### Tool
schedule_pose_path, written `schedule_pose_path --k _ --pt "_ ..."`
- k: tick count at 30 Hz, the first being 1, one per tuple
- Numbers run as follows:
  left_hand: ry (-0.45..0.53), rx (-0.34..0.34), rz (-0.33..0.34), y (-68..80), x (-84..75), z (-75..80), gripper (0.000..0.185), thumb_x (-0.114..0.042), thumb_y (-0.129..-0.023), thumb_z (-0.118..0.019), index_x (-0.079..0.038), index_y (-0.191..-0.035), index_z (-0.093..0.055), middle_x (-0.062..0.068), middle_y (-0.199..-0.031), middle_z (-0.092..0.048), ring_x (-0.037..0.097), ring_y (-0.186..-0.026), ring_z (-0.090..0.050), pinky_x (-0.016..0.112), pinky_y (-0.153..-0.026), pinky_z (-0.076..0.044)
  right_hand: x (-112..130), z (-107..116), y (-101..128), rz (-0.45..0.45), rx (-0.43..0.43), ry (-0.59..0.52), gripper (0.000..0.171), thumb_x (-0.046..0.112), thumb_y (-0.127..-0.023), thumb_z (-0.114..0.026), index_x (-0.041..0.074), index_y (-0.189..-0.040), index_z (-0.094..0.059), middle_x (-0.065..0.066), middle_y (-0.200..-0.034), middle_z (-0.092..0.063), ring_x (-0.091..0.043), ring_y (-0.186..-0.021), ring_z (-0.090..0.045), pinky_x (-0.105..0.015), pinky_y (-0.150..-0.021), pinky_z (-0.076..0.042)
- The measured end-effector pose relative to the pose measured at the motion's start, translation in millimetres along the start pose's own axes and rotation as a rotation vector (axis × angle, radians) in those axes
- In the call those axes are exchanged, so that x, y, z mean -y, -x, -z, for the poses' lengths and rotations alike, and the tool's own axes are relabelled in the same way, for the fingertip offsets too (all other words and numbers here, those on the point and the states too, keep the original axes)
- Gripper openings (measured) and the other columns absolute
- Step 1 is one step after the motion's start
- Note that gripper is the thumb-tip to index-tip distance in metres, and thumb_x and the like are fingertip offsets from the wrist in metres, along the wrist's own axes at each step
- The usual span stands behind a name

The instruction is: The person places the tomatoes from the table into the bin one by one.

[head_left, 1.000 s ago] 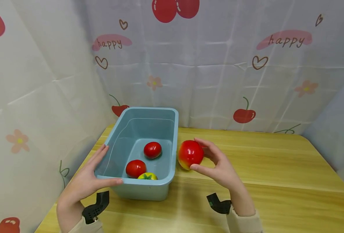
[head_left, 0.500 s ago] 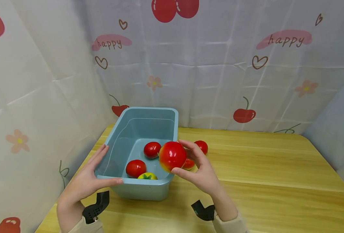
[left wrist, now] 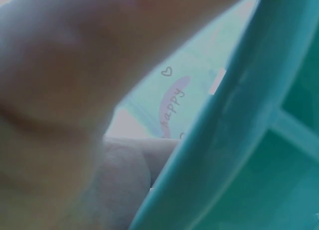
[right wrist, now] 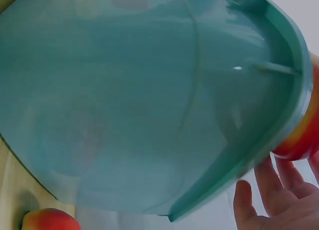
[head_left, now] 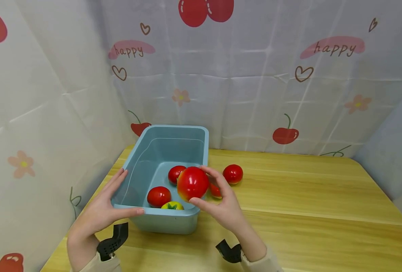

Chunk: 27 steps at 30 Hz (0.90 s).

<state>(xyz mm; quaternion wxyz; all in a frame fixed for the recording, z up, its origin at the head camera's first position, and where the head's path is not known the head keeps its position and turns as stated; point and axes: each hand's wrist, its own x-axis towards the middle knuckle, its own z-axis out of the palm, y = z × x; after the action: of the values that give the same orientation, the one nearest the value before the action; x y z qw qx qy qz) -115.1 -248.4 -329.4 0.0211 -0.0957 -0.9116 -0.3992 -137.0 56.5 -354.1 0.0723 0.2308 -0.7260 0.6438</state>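
One red apple (head_left: 192,183) sits pinched in my right grip (head_left: 221,204) over the blue tub (head_left: 160,223), my left grip (head_left: 100,209) flat on its rim; I judge lowering and letting go gently comes next.

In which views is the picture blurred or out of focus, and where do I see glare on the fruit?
Head view: sharp and evenly lit; a white glare spot sits on the big red fruit that the right hand holds. Left wrist view: badly out of focus, the left hand fills half the frame beside the blue tub. Right wrist view: the tub's wall is close, soft and curved by the lens.
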Motion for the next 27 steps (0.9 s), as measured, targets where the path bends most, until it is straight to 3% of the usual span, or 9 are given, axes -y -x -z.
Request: schedule_pose_path --k 13,17,21,27 --pt "-0.002 0.0 -0.008 -0.3 1.2 -0.4 0.103 -0.036 -0.072 -0.081 -0.015 -0.151 -0.018 0.004 -0.157 -0.007 0.043 -0.131 -0.022 0.063 -0.089 -0.04 -9 -12 -1 0.039 0.029 0.144 0.071 0.026 -0.077 -0.078 0.034 -0.137 -0.042 0.011 -0.141 -0.04 -0.012 -0.127 -0.037 -0.038 -0.09 -0.048" --pt "0.004 0.002 -0.009 -0.2 1.1 -0.4 0.103 -0.036 -0.073 -0.081 -0.015 -0.151 -0.018 0.004 -0.157 -0.007 0.042 -0.131 -0.022 0.064 -0.089 -0.039 -13 -11 -1 0.084 0.034 0.191 0.067 0.027 -0.08 -0.075 0.032 -0.138 -0.043 0.008 -0.141 -0.041 -0.013 -0.129 -0.035 -0.043 -0.093 -0.045" --pt "0.01 0.008 -0.001 -0.2 0.5 0.1 0.104 -0.036 -0.073 -0.081 -0.016 -0.152 -0.017 0.003 -0.157 -0.006 0.042 -0.132 -0.02 0.065 -0.091 -0.036 -19 -5 -4 0.093 -0.001 0.16 0.062 0.024 -0.083 -0.073 0.029 -0.137 -0.044 0.007 -0.141 -0.041 -0.014 -0.13 -0.034 -0.051 -0.098 -0.039" --pt "0.015 0.01 0.003 0.2 0.6 0.1 0.104 -0.035 -0.072 -0.081 -0.017 -0.152 -0.017 0.002 -0.157 -0.005 0.042 -0.133 -0.019 0.066 -0.092 -0.034 -34 13 -12 0.062 -0.098 0.048 0.052 0.014 -0.088 -0.065 0.013 -0.136 -0.045 -0.003 -0.139 -0.043 -0.024 -0.127 -0.038 -0.052 -0.101 -0.034"
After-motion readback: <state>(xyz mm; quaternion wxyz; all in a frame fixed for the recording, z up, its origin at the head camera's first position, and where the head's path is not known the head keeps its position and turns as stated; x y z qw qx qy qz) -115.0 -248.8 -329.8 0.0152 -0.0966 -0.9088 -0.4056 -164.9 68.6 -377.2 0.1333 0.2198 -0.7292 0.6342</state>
